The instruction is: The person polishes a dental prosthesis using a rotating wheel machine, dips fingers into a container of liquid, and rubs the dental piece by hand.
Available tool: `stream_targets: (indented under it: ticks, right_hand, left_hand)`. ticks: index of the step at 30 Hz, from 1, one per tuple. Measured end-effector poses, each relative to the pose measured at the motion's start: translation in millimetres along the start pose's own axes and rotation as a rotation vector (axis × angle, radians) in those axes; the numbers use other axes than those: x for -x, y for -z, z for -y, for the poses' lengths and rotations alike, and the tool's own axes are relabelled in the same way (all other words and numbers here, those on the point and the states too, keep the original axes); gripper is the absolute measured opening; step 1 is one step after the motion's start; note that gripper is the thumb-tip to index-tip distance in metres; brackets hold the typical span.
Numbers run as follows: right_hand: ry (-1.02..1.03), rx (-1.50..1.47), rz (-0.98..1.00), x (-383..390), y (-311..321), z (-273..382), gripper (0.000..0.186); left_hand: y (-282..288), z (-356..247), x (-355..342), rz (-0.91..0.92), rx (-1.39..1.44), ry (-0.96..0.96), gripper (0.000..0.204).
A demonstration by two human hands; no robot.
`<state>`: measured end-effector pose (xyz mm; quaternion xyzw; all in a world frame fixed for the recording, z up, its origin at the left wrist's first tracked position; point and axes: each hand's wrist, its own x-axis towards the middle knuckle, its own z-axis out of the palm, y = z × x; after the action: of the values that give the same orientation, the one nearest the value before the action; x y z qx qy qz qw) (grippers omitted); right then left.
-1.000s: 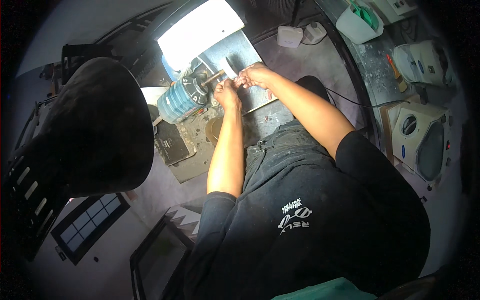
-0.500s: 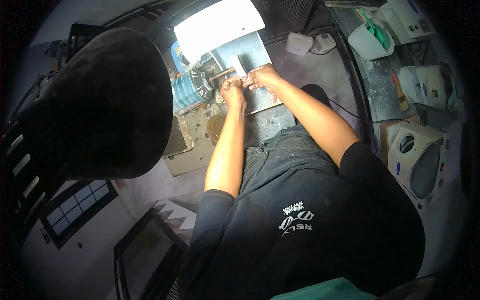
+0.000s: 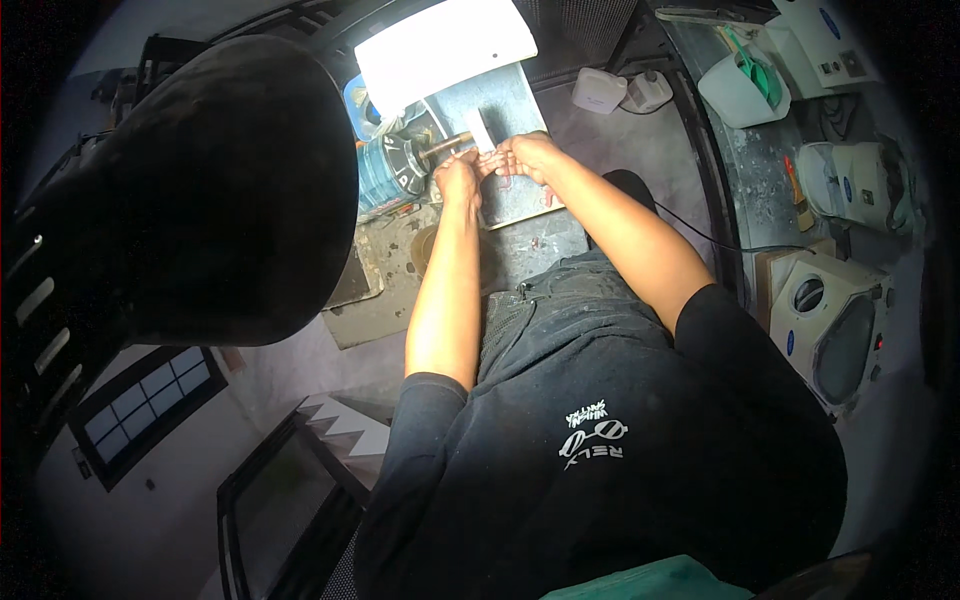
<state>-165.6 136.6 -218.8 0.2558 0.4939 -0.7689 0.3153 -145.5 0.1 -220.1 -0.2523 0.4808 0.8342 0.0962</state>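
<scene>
head view, looking down over a seated person in a black printed shirt (image 3: 600,470) at a cluttered workbench. the left hand (image 3: 458,178) and the right hand (image 3: 525,158) meet at the far middle of the scene, fingertips touching, over a pale grey metal plate (image 3: 500,105). both hands close around a small white flat piece (image 3: 481,129), held just at the tip of a short brown spindle (image 3: 445,146); how firmly each finger presses cannot be told. the spindle's long axis runs left to right and slightly far, pointing from a blue-grey cylindrical motor housing (image 3: 392,172) on the left toward the hands. the white piece stands with its long axis running near to far, across the spindle's line.

a bright white rectangular lamp head (image 3: 445,45) lies far of the hands. to the right of it, two small white boxes (image 3: 620,92) sit side by side on the grey bench top. at the far right, a white tub (image 3: 745,95) holds green-handled tools (image 3: 752,62). near it a round white machine (image 3: 860,190) carries a small blue round label. nearer still, a white box-shaped unit with an oval window (image 3: 830,325) bears a small blue oval label on its front. a large dark rounded shape (image 3: 210,190) fills the left.
</scene>
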Motion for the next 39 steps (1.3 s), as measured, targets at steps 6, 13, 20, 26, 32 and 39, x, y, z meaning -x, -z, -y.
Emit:
stream_targets:
  ticks: [6,13,20,26,32,39]
  right_hand:
    - [-0.011,0.015,-0.029,0.7,-1.4,3.6,0.017]
    - [-0.001,0.026,-0.031,-6.4,2.4,5.3,0.016]
    - [0.016,0.055,-0.031,-3.6,3.7,4.3,0.014]
    - [0.131,0.073,0.002,13.3,-0.5,-0.3,0.014]
    - [0.193,0.141,-0.015,31.4,-8.9,1.6,0.016]
    - [0.262,0.164,-0.098,27.9,-12.9,-5.0,0.017]
  left_hand:
    - [-2.2,3.2,0.9,-0.094,0.038,0.029,0.015]
    - [-2.4,15.5,-6.2,-0.165,0.136,0.054,0.016]
    - [-5.0,14.8,1.9,-0.145,0.137,0.045,0.013]
    - [-1.1,24.5,13.1,-0.084,0.061,-0.21,0.001]
    - [1.6,29.6,16.9,-0.059,-0.151,-0.455,0.006]
    - [0.4,30.2,15.9,-0.014,-0.078,-0.492,0.008]
